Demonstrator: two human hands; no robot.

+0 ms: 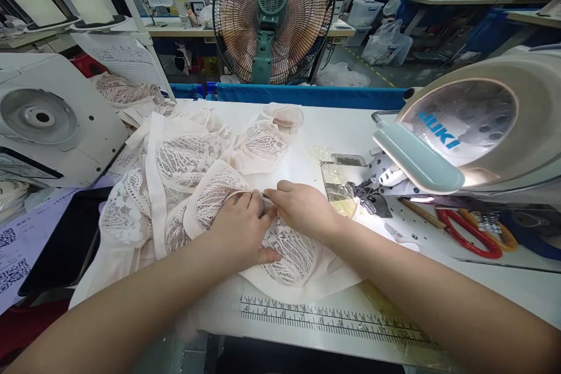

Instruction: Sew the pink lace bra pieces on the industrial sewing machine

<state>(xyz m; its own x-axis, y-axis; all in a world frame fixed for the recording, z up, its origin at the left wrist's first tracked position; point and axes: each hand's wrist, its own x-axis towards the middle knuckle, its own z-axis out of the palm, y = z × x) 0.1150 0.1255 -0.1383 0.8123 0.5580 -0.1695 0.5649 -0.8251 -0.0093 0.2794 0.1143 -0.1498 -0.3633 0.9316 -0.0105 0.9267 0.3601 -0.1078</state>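
A pale pink lace bra (291,257) lies on the sewing table, its cups spread on either side of my hands. My left hand (243,225) presses on it with bent fingers, gripping the fabric at the cup edge near the centre. Beside it, my right hand (307,210) is closed in a pinch, with thumb and forefinger meeting at the same spot. A tiny dark tip shows at those fingertips, too small to name. More lace bras (184,155) are heaped behind and to the left.
To the right stands a JUKI sewing machine head (473,123), with red-handled scissors (471,234) beneath it. A printed ruler (333,324) runs along the front edge. At left are a black tablet (65,239) and another white machine (56,120). A large fan (274,17) stands beyond the table.
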